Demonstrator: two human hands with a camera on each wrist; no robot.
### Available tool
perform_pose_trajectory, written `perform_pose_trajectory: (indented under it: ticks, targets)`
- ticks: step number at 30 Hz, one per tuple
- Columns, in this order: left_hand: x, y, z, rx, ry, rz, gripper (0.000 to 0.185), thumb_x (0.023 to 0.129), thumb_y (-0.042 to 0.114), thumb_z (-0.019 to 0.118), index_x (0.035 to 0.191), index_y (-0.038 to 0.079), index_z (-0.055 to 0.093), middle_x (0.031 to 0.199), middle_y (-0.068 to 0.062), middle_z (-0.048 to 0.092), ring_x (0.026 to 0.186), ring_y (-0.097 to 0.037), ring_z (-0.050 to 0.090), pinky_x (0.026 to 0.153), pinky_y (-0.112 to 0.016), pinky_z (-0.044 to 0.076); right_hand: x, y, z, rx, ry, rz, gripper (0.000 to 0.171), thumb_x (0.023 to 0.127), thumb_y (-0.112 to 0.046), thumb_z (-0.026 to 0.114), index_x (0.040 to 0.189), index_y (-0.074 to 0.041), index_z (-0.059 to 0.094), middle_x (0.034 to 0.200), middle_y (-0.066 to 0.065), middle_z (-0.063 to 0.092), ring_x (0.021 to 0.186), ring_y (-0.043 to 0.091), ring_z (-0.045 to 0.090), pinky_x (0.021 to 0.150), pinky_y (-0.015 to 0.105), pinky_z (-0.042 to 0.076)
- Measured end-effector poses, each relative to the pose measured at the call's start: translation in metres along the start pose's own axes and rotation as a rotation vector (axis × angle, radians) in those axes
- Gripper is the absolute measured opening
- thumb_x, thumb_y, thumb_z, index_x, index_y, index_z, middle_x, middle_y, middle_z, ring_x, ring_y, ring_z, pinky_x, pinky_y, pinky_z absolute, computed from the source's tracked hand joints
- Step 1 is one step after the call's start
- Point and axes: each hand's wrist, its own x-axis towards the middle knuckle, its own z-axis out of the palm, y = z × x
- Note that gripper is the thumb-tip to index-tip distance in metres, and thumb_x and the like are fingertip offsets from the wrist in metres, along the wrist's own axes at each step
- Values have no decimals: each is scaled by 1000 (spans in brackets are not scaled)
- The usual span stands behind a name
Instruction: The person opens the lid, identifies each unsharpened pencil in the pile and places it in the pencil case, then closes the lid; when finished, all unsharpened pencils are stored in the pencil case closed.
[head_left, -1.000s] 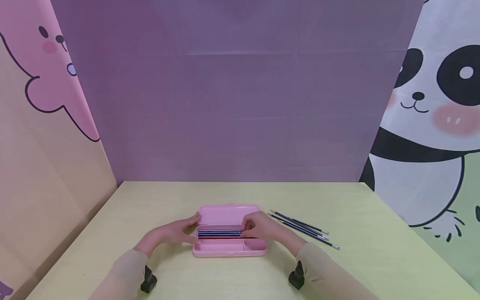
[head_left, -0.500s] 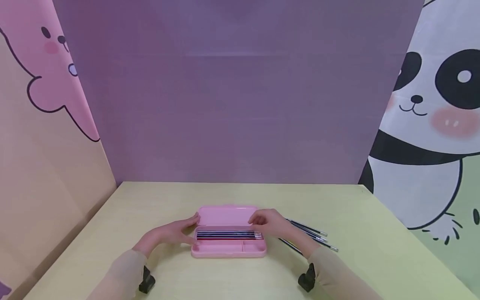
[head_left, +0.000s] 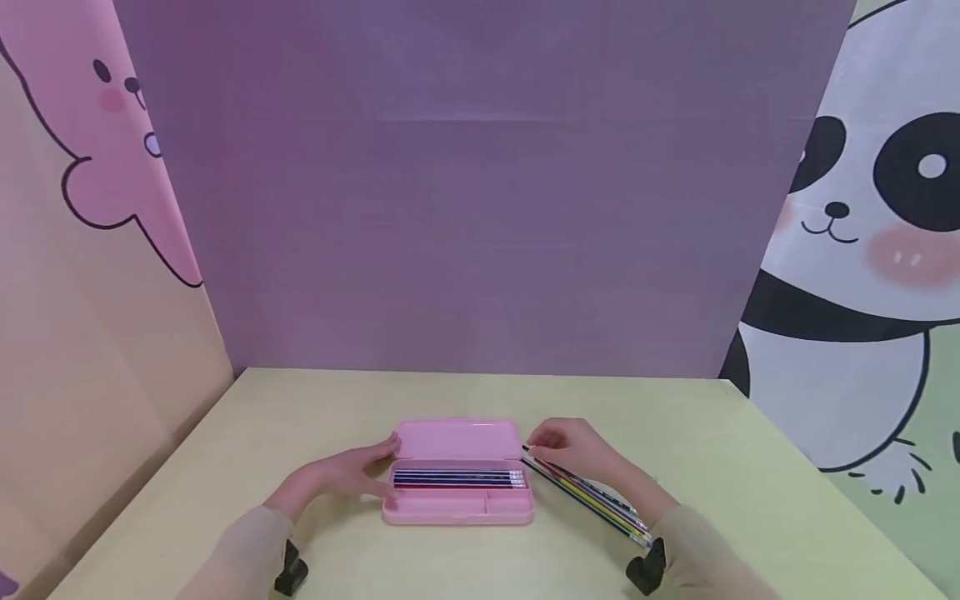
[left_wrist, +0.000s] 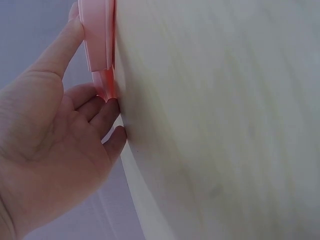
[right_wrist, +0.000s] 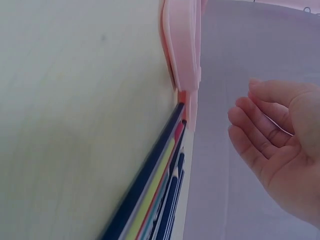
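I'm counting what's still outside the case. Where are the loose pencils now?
In the head view the loose pencils lie on the table, right of the pink case, under the right hand.

No readable text, labels, brands or numbers anywhere; backdrop carries cartoon animals only.

Counter (head_left: 750, 467): pale yellow-green, lower half of the frame. Backdrop (head_left: 480, 208): plain purple, centre. Pink bear panel (head_left: 97, 167): upper left. Panda panel (head_left: 877, 250): right side. Two small black clips (head_left: 288, 573), bottom edge, left and right.
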Motion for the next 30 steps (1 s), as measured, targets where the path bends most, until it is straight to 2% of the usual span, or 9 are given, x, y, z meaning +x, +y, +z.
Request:
perform_pose_trajectory:
  ticks: [7, 14, 22, 30]
  targets:
    - [2, 2, 0, 13, -4, -3, 97, 75, 48, 73, 150, 14, 21, 158, -9, 14, 144, -34, 15, 115, -54, 17, -15, 9, -8, -16, 7, 46, 19, 87, -15, 66, 98, -1, 66, 86, 1, 67, 72, 3, 58, 66, 19, 53]
    - [1, -2, -1, 11, 2, 8, 98, 76, 45, 74, 150, 13, 20, 157, -11, 15, 143, -36, 16, 115, -54, 17, -24, 13, -13, -38, 7, 67, 18, 88, -17, 65, 96, -2, 66, 84, -1, 67, 71, 4, 57, 64, 19, 51]
    - [-2, -1, 2, 21, 7, -5, 97, 76, 46, 73, 150, 13, 21, 157, -10, 16, 143, -35, 16, 115, -54, 18, -39, 27, -18, -42, 10, 90, 15, 89, -19, 64, 95, -6, 67, 87, 1, 68, 75, 4, 60, 67, 20, 53]
    - [-1, 0, 0, 10, 5, 1, 95, 78, 44, 73, 150, 12, 20, 157, -11, 17, 143, -35, 17, 115, -53, 18, -49, 33, -23, -16, 4, 118, 15, 89, -19, 64, 94, -5, 66, 84, 1, 67, 71, 2, 57, 64, 20, 51]
